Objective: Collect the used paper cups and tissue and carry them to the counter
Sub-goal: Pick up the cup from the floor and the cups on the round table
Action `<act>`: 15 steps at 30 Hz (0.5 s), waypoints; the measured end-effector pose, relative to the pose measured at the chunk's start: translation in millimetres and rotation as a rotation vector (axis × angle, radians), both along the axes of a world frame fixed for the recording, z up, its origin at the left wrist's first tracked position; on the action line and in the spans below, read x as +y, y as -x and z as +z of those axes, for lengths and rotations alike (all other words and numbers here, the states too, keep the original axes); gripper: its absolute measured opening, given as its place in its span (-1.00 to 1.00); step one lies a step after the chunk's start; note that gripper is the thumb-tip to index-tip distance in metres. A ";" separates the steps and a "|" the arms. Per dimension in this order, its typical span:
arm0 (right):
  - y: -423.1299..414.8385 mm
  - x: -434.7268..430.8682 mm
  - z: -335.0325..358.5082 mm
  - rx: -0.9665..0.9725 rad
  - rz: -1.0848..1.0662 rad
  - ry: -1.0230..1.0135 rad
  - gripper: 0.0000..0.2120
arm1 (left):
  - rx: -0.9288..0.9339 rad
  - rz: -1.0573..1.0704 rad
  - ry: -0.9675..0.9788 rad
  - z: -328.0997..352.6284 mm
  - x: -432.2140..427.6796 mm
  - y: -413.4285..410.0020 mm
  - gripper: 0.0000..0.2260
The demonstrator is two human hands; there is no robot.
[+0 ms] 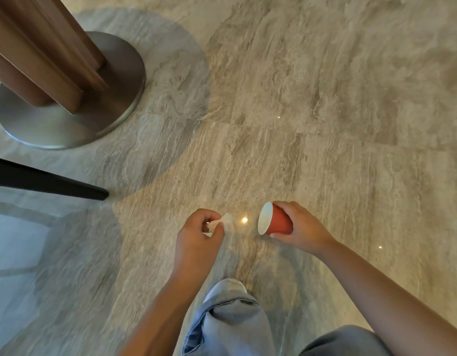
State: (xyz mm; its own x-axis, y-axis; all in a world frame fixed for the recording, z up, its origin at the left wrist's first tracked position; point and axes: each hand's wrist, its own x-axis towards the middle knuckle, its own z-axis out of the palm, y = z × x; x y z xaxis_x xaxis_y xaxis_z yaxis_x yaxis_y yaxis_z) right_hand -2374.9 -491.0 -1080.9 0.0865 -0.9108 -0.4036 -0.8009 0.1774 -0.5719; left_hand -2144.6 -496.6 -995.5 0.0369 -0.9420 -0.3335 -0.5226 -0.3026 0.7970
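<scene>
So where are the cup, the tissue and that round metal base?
cup (279, 223): head view, red side wall.
tissue (227, 219): head view, white tuft sticking out.
base (55, 127): head view, bare metal near its front.

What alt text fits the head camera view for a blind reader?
Looking down: the right hand grips a red paper cup tipped sideways, the left hand pinches a crumpled white tissue, above a stone floor. A round metal base sits upper left.

paper cup: red-orange outside, white inside | tissue: white | floor: beige-grey, wavy veining | column: brown, fluted | base disc: silver-grey | slanted leg: black | jeans: pale blue
</scene>
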 end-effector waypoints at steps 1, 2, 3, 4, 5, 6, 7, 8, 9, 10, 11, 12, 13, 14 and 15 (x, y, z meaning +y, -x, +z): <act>2.0 -0.6 7.0 -0.017 -0.016 0.026 -0.27 | 0.003 -0.003 0.012 2.4 -2.0 2.0 -0.91; 4.1 -0.9 14.4 -0.036 -0.033 0.051 -0.28 | 0.010 0.000 0.023 5.4 -4.4 4.6 -0.89; 6.2 -0.8 22.5 -0.055 -0.057 0.075 -0.28 | 0.020 0.003 0.029 9.4 -7.1 7.9 -0.87; 8.3 -0.6 31.0 -0.076 -0.090 0.101 -0.29 | 0.029 0.002 0.033 14.5 -10.5 12.0 -0.85; 10.2 0.0 39.9 -0.103 -0.131 0.128 -0.29 | 0.037 -0.007 0.037 20.0 -14.3 16.2 -0.83; 11.5 0.9 49.0 -0.132 -0.174 0.156 -0.30 | 0.044 -0.023 0.041 26.2 -17.8 20.1 -0.82; 12.0 2.0 58.8 -0.158 -0.216 0.183 -0.30 | 0.049 -0.041 0.043 33.7 -21.1 23.7 -0.82; 11.9 3.4 69.8 -0.179 -0.261 0.204 -0.30 | 0.050 -0.059 0.043 42.9 -23.3 26.8 -0.83; 11.7 4.7 82.3 -0.200 -0.306 0.218 -0.31 | 0.042 -0.074 0.043 53.6 -25.0 29.4 -0.84; 10.9 5.6 96.0 -0.225 -0.350 0.227 -0.31 | 0.027 -0.087 0.041 65.3 -26.4 31.0 -0.84; 9.7 6.8 110.9 -0.256 -0.392 0.231 -0.31 | 0.008 -0.098 0.038 77.7 -27.6 31.6 -0.84; 8.2 8.3 126.5 -0.285 -0.431 0.239 -0.32 | -0.013 -0.109 0.034 90.8 -28.7 31.2 -0.83; 6.8 10.0 142.5 -0.305 -0.466 0.251 -0.33 | -0.035 -0.118 0.029 104.4 -30.0 30.3 -0.82; 5.7 12.1 159.5 -0.316 -0.498 0.261 -0.33 | -0.054 -0.120 0.022 118.8 -31.8 29.2 -0.83; 4.3 14.3 176.7 -0.322 -0.529 0.266 -0.33 | -0.070 -0.118 0.014 133.3 -33.9 27.7 -0.85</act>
